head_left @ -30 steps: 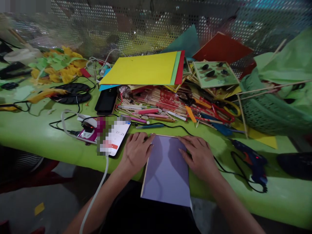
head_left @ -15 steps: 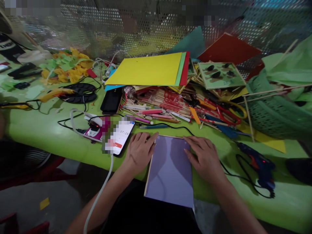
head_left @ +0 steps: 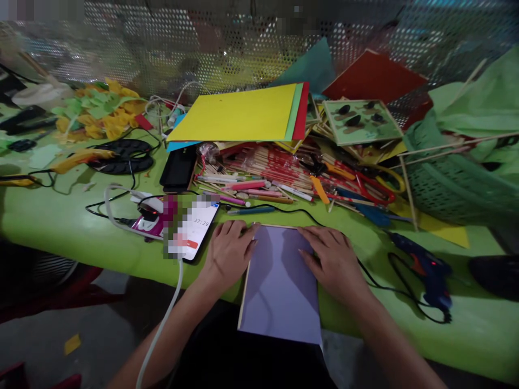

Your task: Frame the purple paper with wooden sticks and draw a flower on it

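A purple sheet [head_left: 279, 286] lies in front of me, its near end reaching past the table's front edge. Thin wooden sticks run along its top and left edges. With bent fingers, my left hand [head_left: 229, 251] grips the sheet's top left corner, index fingertip on the top stick. At the opposite top corner, my right hand [head_left: 334, 259] holds the edge with its fingers, the thumb lying on the purple face. The undersides of both hands' fingers are hidden. Close to my left hand is a phone [head_left: 198, 232] with a timer on its screen and a white cable attached.
Beyond the sheet lie pens [head_left: 251, 186], bundled sticks [head_left: 267, 165] and stacked coloured sheets [head_left: 239, 113]. A glue gun [head_left: 425, 265] with a black cord and a green basket [head_left: 450, 183] are on the right. On the left are a power strip [head_left: 148, 221] and a yellow glue gun [head_left: 83, 159].
The view has shifted slightly, so most things sit a little further left. Both hands keep their places at the sheet's top corners. The phone's timer has advanced by one second.
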{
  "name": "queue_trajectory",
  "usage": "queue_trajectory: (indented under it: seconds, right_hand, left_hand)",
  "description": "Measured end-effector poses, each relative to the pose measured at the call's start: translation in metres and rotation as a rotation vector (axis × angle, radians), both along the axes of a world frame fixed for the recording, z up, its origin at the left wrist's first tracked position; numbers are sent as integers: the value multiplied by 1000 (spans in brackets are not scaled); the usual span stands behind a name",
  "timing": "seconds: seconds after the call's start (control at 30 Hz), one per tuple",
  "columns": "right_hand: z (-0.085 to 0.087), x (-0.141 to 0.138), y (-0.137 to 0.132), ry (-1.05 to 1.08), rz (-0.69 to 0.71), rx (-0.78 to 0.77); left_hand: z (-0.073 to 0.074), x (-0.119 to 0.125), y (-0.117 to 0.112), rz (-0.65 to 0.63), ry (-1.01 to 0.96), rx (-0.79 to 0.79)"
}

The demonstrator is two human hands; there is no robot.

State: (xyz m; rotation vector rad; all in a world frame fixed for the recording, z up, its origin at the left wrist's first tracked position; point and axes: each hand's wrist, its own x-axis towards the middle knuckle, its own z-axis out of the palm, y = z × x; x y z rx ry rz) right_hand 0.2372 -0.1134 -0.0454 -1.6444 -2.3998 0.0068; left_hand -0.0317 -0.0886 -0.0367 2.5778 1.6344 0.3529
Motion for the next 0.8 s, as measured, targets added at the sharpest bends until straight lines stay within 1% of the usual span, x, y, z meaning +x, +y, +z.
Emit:
queue_trajectory:
  seconds: [0.2, 0.37, 0.57, 0.67, 0.8]
  right_hand:
    - [-3, 2, 0, 35, 21, 43]
    - [-4, -1, 1, 11, 65, 66]
    - [-3, -6, 2, 1, 49, 9]
    - [-2, -8, 2, 1, 41, -1]
    - [-2, -3, 1, 39, 40, 27]
  left_hand:
    - [-2, -2, -3, 42, -57, 8]
    - [0, 0, -3, 27, -19, -14]
    - [3, 3, 0, 9, 17, -24]
    - [4, 3, 1, 10, 4, -23]
    - [1, 1, -1, 32, -33, -7]
